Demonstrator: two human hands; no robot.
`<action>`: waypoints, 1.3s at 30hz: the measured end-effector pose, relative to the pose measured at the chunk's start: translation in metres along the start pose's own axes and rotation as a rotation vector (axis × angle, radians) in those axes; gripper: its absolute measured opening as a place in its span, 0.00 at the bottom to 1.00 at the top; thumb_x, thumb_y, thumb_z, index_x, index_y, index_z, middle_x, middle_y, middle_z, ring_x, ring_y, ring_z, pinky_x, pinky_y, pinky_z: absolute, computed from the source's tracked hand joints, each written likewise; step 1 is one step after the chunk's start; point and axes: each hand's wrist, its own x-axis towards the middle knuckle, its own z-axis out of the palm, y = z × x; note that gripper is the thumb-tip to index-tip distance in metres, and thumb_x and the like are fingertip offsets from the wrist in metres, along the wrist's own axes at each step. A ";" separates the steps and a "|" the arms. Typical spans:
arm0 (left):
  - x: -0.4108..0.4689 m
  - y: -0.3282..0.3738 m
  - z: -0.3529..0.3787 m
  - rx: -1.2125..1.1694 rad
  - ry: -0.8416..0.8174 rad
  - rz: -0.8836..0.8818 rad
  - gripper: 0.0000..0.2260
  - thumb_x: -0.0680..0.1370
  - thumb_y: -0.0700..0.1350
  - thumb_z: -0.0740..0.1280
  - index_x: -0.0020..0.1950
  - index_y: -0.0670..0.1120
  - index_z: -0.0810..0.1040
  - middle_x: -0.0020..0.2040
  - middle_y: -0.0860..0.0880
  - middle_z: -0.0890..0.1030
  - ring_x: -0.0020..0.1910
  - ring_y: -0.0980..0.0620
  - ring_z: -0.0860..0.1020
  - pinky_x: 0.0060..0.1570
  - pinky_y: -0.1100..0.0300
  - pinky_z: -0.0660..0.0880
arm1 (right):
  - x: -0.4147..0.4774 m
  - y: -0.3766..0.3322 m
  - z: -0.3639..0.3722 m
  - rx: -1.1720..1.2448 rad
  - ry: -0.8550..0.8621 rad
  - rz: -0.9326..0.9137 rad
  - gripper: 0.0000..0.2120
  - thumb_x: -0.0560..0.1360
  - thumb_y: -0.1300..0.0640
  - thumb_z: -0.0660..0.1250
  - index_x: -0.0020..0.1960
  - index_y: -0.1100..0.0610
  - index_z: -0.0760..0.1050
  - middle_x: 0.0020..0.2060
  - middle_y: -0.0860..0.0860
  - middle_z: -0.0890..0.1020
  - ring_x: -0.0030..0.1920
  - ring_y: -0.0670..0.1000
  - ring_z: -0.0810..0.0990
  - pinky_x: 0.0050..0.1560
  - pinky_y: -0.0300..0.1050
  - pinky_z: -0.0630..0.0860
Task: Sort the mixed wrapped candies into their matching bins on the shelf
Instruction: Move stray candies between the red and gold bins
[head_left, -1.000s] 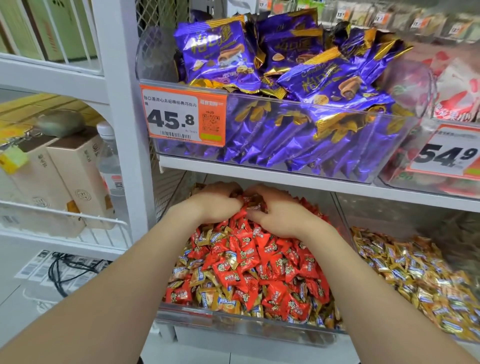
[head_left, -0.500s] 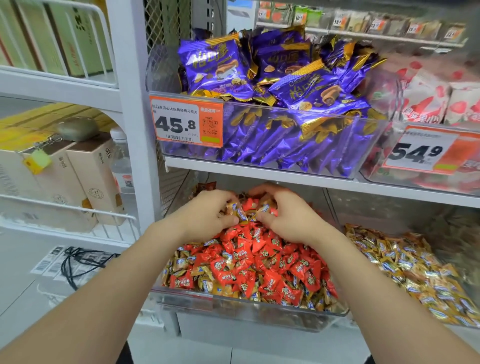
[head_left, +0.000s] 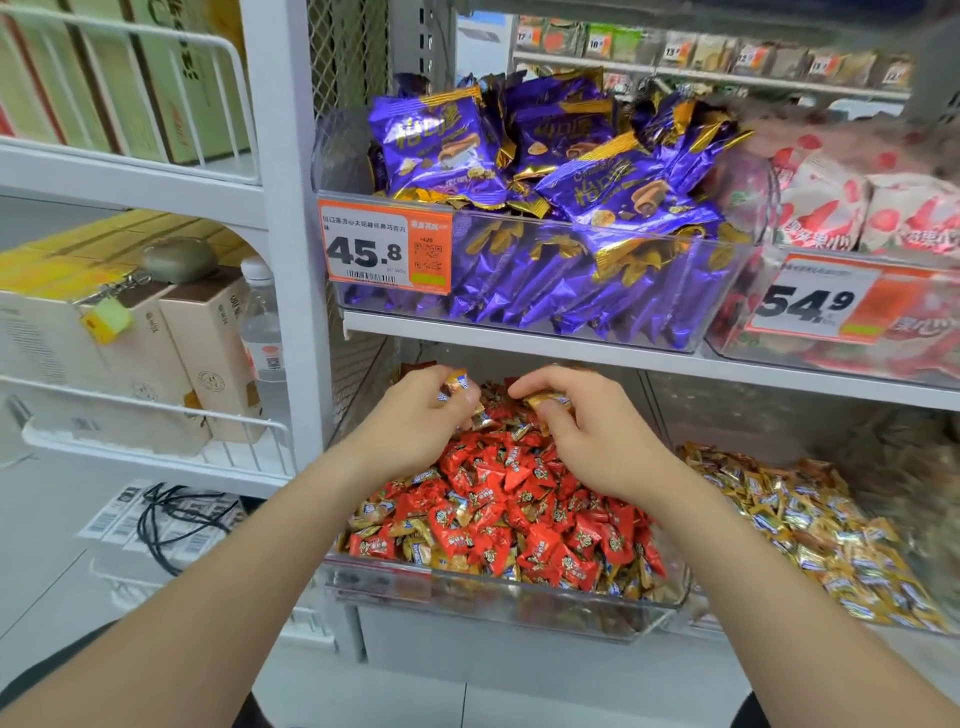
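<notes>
A clear bin (head_left: 498, 597) on the lower shelf holds a heap of red wrapped candies (head_left: 519, 509) mixed with gold ones. Both hands are at the back of this heap. My left hand (head_left: 421, 415) grips gold wrapped candies (head_left: 456, 384) that stick out above its fingers. My right hand (head_left: 587, 431) pinches a gold candy (head_left: 545, 401) between thumb and fingers. To the right lies a bin of gold wrapped candies (head_left: 810, 525).
On the shelf above stand a clear bin of purple snack packs (head_left: 561, 228) with a 45.8 price tag (head_left: 384, 249) and a bin of red-and-white packs (head_left: 857, 218) tagged 54.9. Left of the white upright (head_left: 291, 208) are boxes, a bottle and black cables on wire racks.
Both hands have lifted out of the red heap with gold candies gripped in their fingers. The view has pulled back and shifted left.
</notes>
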 end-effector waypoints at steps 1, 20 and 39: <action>-0.001 0.002 0.001 0.003 0.016 -0.022 0.11 0.87 0.51 0.61 0.57 0.47 0.78 0.46 0.45 0.85 0.22 0.61 0.70 0.25 0.66 0.65 | -0.002 -0.001 0.000 -0.004 -0.013 0.037 0.16 0.83 0.63 0.61 0.57 0.48 0.84 0.44 0.42 0.84 0.38 0.37 0.76 0.42 0.32 0.69; 0.004 -0.014 -0.014 0.523 -0.033 -0.001 0.16 0.84 0.55 0.66 0.68 0.50 0.76 0.45 0.50 0.81 0.44 0.46 0.81 0.46 0.50 0.78 | 0.013 0.010 0.027 -0.585 -0.285 -0.059 0.21 0.80 0.57 0.63 0.72 0.46 0.74 0.64 0.49 0.80 0.62 0.58 0.81 0.57 0.60 0.81; -0.003 -0.009 -0.022 0.401 -0.087 0.021 0.11 0.83 0.42 0.59 0.49 0.46 0.81 0.29 0.54 0.80 0.24 0.60 0.75 0.27 0.67 0.71 | 0.002 0.002 0.007 0.088 0.033 0.234 0.08 0.81 0.57 0.60 0.51 0.48 0.78 0.30 0.50 0.79 0.24 0.45 0.70 0.27 0.40 0.67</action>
